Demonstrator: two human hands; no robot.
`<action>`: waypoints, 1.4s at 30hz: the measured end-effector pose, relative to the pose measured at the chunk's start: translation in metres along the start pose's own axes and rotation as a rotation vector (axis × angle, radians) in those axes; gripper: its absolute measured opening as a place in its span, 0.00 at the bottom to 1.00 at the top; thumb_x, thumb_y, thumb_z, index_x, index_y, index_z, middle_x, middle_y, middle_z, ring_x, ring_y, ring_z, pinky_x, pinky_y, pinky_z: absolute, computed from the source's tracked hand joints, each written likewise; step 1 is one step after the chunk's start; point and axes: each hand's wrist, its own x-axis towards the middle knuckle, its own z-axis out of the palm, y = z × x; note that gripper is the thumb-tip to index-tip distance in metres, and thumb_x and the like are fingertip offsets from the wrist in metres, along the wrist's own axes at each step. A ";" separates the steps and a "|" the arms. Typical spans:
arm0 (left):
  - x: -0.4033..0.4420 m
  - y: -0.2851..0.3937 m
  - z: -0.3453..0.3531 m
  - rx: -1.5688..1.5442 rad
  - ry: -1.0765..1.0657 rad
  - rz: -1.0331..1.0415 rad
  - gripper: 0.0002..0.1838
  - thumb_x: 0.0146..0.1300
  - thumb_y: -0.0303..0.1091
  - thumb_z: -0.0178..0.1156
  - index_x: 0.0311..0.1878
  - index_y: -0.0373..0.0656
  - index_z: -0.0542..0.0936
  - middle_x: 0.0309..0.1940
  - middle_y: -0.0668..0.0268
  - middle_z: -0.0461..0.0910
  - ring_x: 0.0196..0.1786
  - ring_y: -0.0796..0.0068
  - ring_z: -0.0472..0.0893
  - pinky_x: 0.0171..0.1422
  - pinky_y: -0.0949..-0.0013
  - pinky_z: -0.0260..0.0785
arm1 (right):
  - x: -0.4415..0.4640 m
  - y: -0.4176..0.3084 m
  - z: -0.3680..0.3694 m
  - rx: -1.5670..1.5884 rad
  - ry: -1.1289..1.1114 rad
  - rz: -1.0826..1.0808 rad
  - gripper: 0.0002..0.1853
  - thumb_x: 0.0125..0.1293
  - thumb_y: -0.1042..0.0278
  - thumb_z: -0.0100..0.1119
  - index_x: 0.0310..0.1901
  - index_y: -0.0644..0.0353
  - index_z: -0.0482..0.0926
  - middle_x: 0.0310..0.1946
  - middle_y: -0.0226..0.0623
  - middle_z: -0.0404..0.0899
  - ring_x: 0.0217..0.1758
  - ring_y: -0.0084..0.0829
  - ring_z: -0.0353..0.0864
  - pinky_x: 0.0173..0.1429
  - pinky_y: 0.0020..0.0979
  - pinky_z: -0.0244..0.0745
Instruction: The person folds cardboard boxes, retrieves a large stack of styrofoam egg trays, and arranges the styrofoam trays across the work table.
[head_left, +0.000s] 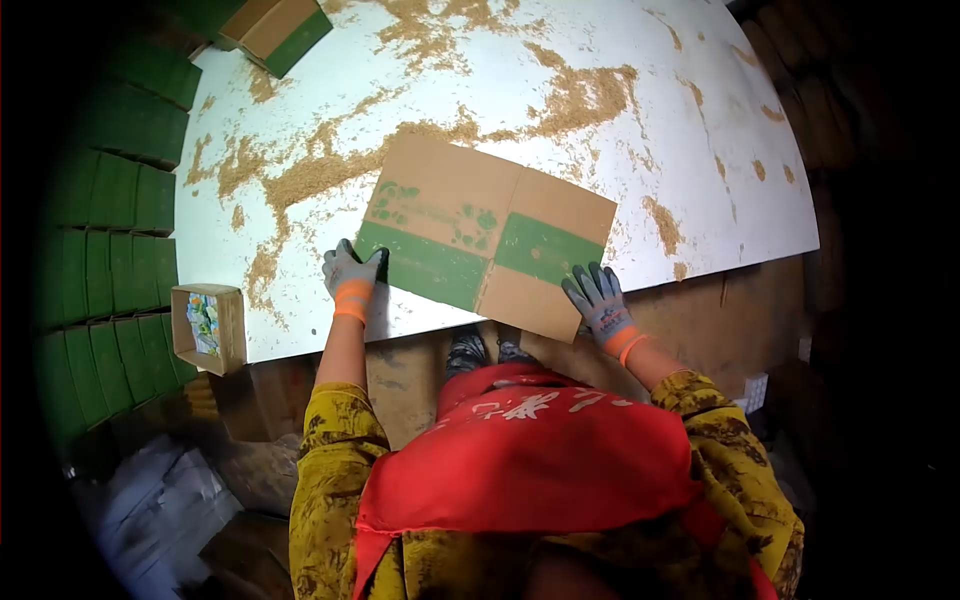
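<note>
A flattened cardboard box (440,195), brown with a broad green band and green printed marks, lies tilted on the white table. One crease runs down it, and its lower right part juts past the table's near edge. My left hand (350,277), in a grey glove with an orange cuff, grips its lower left corner, thumb toward the board. On the right side, my right hand (600,303), gloved alike, has its fingers over the edge of the cardboard; its thumb is hidden.
Brown crumbs (590,95) are scattered over the white table (720,225). A small open box (232,328) with colourful packets stands at the near left corner. Another green-and-brown box (280,35) sits at the far left. Stacked green boxes (120,190) line the left side.
</note>
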 end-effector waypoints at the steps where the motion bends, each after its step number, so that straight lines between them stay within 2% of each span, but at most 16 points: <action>1: 0.004 -0.003 -0.003 -0.077 -0.006 -0.008 0.39 0.49 0.58 0.75 0.57 0.38 0.80 0.56 0.48 0.78 0.62 0.49 0.74 0.68 0.52 0.67 | 0.005 0.001 -0.011 0.058 -0.034 0.025 0.38 0.57 0.66 0.58 0.73 0.42 0.66 0.74 0.43 0.62 0.76 0.51 0.58 0.79 0.58 0.47; 3: 0.049 -0.064 0.038 -0.287 -0.007 0.145 0.33 0.52 0.55 0.75 0.52 0.38 0.81 0.36 0.60 0.81 0.46 0.66 0.82 0.49 0.62 0.77 | 0.018 0.001 -0.058 0.171 -0.089 0.047 0.39 0.56 0.66 0.59 0.73 0.41 0.67 0.74 0.42 0.62 0.76 0.51 0.58 0.80 0.57 0.47; 5: 0.016 -0.035 -0.039 -0.895 -0.285 -0.175 0.27 0.60 0.53 0.70 0.53 0.43 0.79 0.37 0.65 0.81 0.41 0.72 0.82 0.44 0.67 0.78 | 0.008 0.008 -0.081 0.331 0.158 -0.001 0.36 0.53 0.66 0.60 0.68 0.43 0.73 0.68 0.41 0.70 0.72 0.51 0.64 0.78 0.54 0.52; 8: -0.007 -0.030 -0.112 -1.262 -0.406 -0.015 0.19 0.69 0.44 0.60 0.55 0.41 0.78 0.42 0.65 0.81 0.46 0.71 0.82 0.47 0.65 0.80 | 0.007 0.022 -0.177 0.492 0.480 -0.158 0.23 0.54 0.61 0.63 0.54 0.50 0.84 0.56 0.42 0.80 0.56 0.45 0.79 0.62 0.44 0.74; 13: -0.040 0.005 -0.212 -1.269 -0.440 0.147 0.22 0.70 0.48 0.58 0.60 0.46 0.80 0.49 0.65 0.84 0.47 0.71 0.85 0.47 0.64 0.82 | 0.036 0.029 -0.167 0.476 0.359 -0.276 0.24 0.57 0.65 0.63 0.58 0.56 0.80 0.57 0.46 0.79 0.54 0.49 0.79 0.58 0.41 0.76; 15: -0.045 0.013 -0.228 -1.359 -0.179 0.056 0.28 0.72 0.53 0.56 0.65 0.43 0.75 0.52 0.59 0.82 0.48 0.65 0.85 0.44 0.63 0.83 | 0.056 0.015 -0.165 0.481 0.280 -0.253 0.26 0.56 0.68 0.65 0.59 0.59 0.79 0.53 0.45 0.81 0.50 0.51 0.80 0.55 0.41 0.77; 17: -0.044 -0.012 -0.250 -1.851 -0.210 0.292 0.38 0.73 0.63 0.50 0.71 0.38 0.67 0.57 0.48 0.78 0.59 0.53 0.81 0.64 0.54 0.76 | 0.083 -0.025 -0.189 0.711 0.403 -0.231 0.26 0.57 0.71 0.65 0.60 0.60 0.78 0.46 0.45 0.83 0.44 0.50 0.81 0.50 0.41 0.78; 19: -0.035 -0.064 -0.252 -1.766 0.103 0.292 0.36 0.74 0.60 0.50 0.70 0.38 0.69 0.59 0.48 0.77 0.63 0.54 0.78 0.71 0.53 0.69 | 0.112 -0.062 -0.201 0.911 0.209 -0.053 0.13 0.67 0.69 0.59 0.50 0.65 0.83 0.41 0.50 0.84 0.42 0.43 0.85 0.43 0.37 0.78; 22: -0.013 -0.180 -0.205 -0.936 0.651 0.056 0.30 0.71 0.50 0.58 0.69 0.40 0.72 0.61 0.49 0.76 0.63 0.53 0.77 0.67 0.54 0.70 | 0.170 -0.146 -0.189 1.567 0.263 0.002 0.13 0.73 0.70 0.56 0.52 0.67 0.83 0.41 0.33 0.88 0.42 0.27 0.86 0.49 0.30 0.81; 23: -0.013 -0.220 -0.182 -0.592 0.754 0.068 0.30 0.69 0.47 0.63 0.68 0.41 0.73 0.63 0.50 0.75 0.64 0.53 0.76 0.67 0.54 0.69 | 0.196 -0.186 -0.201 1.718 0.284 0.004 0.10 0.69 0.71 0.60 0.46 0.68 0.84 0.33 0.40 0.87 0.36 0.22 0.83 0.40 0.28 0.78; 27: -0.038 -0.271 -0.136 0.241 0.479 -0.092 0.45 0.55 0.47 0.71 0.74 0.43 0.65 0.72 0.50 0.65 0.74 0.46 0.62 0.79 0.46 0.49 | 0.300 -0.333 -0.168 1.537 -0.027 0.063 0.18 0.65 0.57 0.64 0.46 0.66 0.83 0.35 0.51 0.86 0.40 0.46 0.86 0.48 0.39 0.79; 30: -0.024 -0.298 -0.118 0.363 0.340 -0.082 0.47 0.56 0.44 0.68 0.77 0.46 0.60 0.76 0.51 0.59 0.78 0.45 0.54 0.82 0.41 0.38 | 0.335 -0.345 -0.185 1.252 0.061 0.215 0.24 0.64 0.51 0.65 0.45 0.70 0.82 0.35 0.57 0.85 0.39 0.54 0.85 0.48 0.43 0.79; 31: -0.025 -0.293 -0.123 0.337 0.373 -0.060 0.46 0.56 0.43 0.68 0.78 0.46 0.60 0.77 0.52 0.57 0.79 0.46 0.53 0.82 0.41 0.38 | 0.332 -0.319 -0.191 1.293 -0.028 0.414 0.24 0.65 0.52 0.64 0.45 0.71 0.83 0.34 0.58 0.85 0.38 0.53 0.86 0.47 0.43 0.80; 33: -0.021 -0.284 -0.119 0.300 0.424 0.197 0.44 0.58 0.45 0.66 0.77 0.46 0.61 0.77 0.51 0.57 0.80 0.46 0.52 0.83 0.41 0.37 | 0.306 -0.247 -0.156 1.439 0.327 0.360 0.16 0.68 0.63 0.62 0.46 0.71 0.83 0.38 0.50 0.88 0.39 0.39 0.88 0.43 0.38 0.80; 38: 0.018 -0.253 -0.073 0.100 0.260 0.454 0.41 0.65 0.53 0.58 0.77 0.43 0.62 0.77 0.48 0.56 0.80 0.46 0.52 0.83 0.42 0.37 | 0.168 -0.066 -0.156 0.838 0.654 0.851 0.17 0.68 0.69 0.63 0.55 0.72 0.80 0.51 0.43 0.84 0.51 0.34 0.82 0.56 0.35 0.76; 42: 0.073 -0.248 -0.045 0.070 0.240 0.343 0.40 0.69 0.55 0.53 0.76 0.39 0.61 0.77 0.48 0.58 0.79 0.46 0.53 0.83 0.43 0.37 | 0.229 -0.129 -0.237 1.099 0.877 0.760 0.16 0.69 0.70 0.64 0.54 0.71 0.80 0.50 0.37 0.83 0.49 0.29 0.81 0.55 0.31 0.77</action>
